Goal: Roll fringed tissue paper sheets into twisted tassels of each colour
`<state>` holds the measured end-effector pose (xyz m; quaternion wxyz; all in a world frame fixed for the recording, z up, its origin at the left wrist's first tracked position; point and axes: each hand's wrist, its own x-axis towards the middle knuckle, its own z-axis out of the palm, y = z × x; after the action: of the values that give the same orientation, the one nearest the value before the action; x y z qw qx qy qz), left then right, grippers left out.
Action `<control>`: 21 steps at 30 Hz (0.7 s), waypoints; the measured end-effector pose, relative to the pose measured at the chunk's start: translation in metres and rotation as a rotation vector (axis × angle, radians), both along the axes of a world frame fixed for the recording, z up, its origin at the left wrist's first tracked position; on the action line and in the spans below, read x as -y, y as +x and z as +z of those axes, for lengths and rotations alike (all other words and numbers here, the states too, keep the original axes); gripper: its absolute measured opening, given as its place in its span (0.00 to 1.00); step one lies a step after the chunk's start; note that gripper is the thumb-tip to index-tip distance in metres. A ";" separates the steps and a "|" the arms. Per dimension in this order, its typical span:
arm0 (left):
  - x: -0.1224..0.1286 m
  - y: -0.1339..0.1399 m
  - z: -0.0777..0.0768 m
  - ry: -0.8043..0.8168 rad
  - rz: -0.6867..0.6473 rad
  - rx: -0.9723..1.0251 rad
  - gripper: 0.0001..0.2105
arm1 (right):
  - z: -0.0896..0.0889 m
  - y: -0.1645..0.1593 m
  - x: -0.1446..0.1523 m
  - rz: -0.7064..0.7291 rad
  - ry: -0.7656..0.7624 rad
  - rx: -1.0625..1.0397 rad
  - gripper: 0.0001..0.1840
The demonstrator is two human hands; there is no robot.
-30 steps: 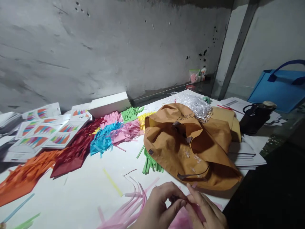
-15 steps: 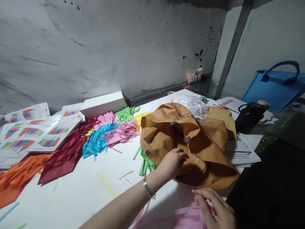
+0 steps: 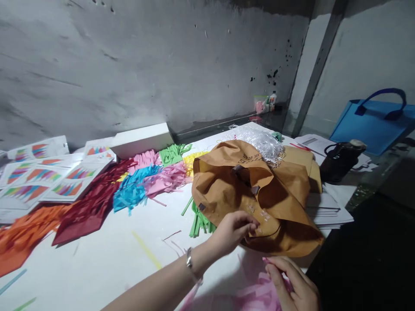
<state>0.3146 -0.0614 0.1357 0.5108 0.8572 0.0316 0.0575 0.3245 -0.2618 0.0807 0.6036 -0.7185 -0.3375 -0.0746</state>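
Note:
My left hand (image 3: 236, 229) is over an orange-brown cloth bag (image 3: 223, 190), its fingers pinched together. A small clear piece seems to show at the fingertips, too small to name. More clear bits (image 3: 264, 215) lie on the bag near that hand. In the lower right, my right hand (image 3: 293, 280) is closed on one end of a pink paper tassel (image 3: 256, 296), whose fringe hangs over the white table. A bundle of green paper strips (image 3: 199, 222) pokes out beside the bag.
Fringed paper tassels in orange (image 3: 26, 235), dark red (image 3: 87, 211), blue (image 3: 131, 190) and pink (image 3: 168, 179) lie at left. Printed sheets (image 3: 39, 177) and a white box (image 3: 142, 140) sit behind. At right stand a black flask (image 3: 339, 162) and a blue bag (image 3: 372, 121).
My left hand has come down and slightly toward me over the bag, fingers drawn together. My right hand stays nearly in place with the pink tassel.

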 end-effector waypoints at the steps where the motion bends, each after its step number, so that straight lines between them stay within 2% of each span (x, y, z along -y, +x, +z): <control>1: 0.003 -0.018 0.002 -0.114 0.015 -0.030 0.17 | 0.002 -0.003 -0.004 -0.018 0.014 -0.020 0.07; 3: 0.011 -0.054 0.006 -0.468 0.102 -0.098 0.16 | 0.008 -0.010 -0.014 -0.008 0.021 -0.021 0.09; 5: 0.017 -0.085 0.008 -0.830 0.242 -0.130 0.16 | 0.014 -0.019 -0.024 0.071 0.014 0.002 0.10; 7: 0.022 -0.110 0.009 -1.008 0.361 -0.102 0.15 | 0.018 -0.028 -0.034 0.171 0.011 -0.004 0.10; 11: 0.022 -0.143 0.010 -1.099 0.501 0.047 0.15 | 0.020 -0.047 -0.050 0.357 0.013 -0.065 0.12; 16: 0.018 -0.178 0.012 -1.137 0.627 0.139 0.14 | 0.026 -0.071 -0.061 0.543 -0.037 -0.064 0.20; 21: 0.020 -0.207 0.010 -1.167 0.659 0.174 0.14 | 0.046 -0.082 -0.066 0.683 -0.102 0.036 0.15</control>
<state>0.1080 -0.0809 0.1460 0.8464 0.3788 0.2761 0.2528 0.2428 -0.1955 0.1263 0.5510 -0.5917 -0.5725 0.1362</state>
